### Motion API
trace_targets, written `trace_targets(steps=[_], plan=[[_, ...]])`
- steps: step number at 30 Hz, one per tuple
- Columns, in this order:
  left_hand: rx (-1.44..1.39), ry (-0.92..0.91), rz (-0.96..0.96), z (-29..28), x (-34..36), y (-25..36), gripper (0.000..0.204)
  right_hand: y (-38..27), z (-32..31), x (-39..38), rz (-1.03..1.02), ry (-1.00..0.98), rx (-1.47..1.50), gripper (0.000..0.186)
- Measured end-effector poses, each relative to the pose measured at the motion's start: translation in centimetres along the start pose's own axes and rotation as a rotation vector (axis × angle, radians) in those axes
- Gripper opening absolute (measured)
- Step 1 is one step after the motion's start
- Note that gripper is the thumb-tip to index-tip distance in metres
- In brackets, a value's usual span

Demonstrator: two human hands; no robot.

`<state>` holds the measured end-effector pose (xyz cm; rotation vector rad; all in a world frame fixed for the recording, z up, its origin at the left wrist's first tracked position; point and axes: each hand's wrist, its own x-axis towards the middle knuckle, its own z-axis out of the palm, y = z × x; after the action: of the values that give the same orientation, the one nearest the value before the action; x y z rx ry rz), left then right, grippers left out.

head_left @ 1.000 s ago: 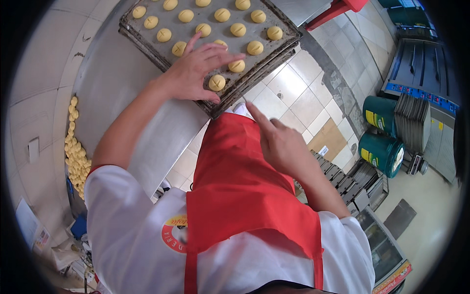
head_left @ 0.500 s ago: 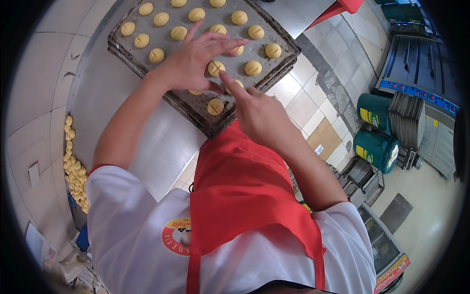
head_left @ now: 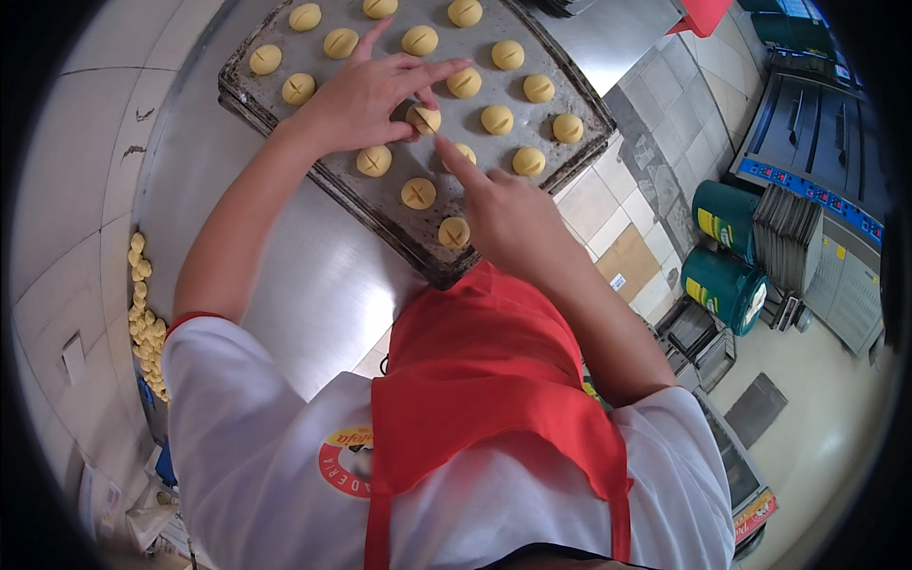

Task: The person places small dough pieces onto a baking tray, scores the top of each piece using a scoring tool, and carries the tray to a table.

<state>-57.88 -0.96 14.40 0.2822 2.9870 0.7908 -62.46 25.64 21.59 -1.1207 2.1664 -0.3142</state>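
The left hand (head_left: 359, 100), apart from the right, lightly pinches a dough ball (head_left: 425, 121) between thumb and curled finger, probably steadying it on the tray (head_left: 464, 46) beneath both hands. The right hand (head_left: 518, 211) points its index finger there, perhaps for control; its grip cannot be told.

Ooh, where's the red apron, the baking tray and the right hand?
Red apron (head_left: 489, 380): head view, middle of its front.
Baking tray (head_left: 501, 86): head view, bare metal surface.
Right hand (head_left: 516, 217): head view, back of it.
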Motion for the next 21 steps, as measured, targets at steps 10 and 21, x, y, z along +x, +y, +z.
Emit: trace_targets(steps=[10, 21], plan=[[-0.007, 0.127, 0.021, -4.0, -0.3, -4.2, 0.125, -2.6, -0.1, 7.7, -0.162, 0.214, -0.002, 0.08], [-0.027, 0.07, -0.111, -8.1, -0.9, -8.5, 0.109, -6.0, -1.8, 12.4, -0.156, 0.171, 0.051, 0.071]])
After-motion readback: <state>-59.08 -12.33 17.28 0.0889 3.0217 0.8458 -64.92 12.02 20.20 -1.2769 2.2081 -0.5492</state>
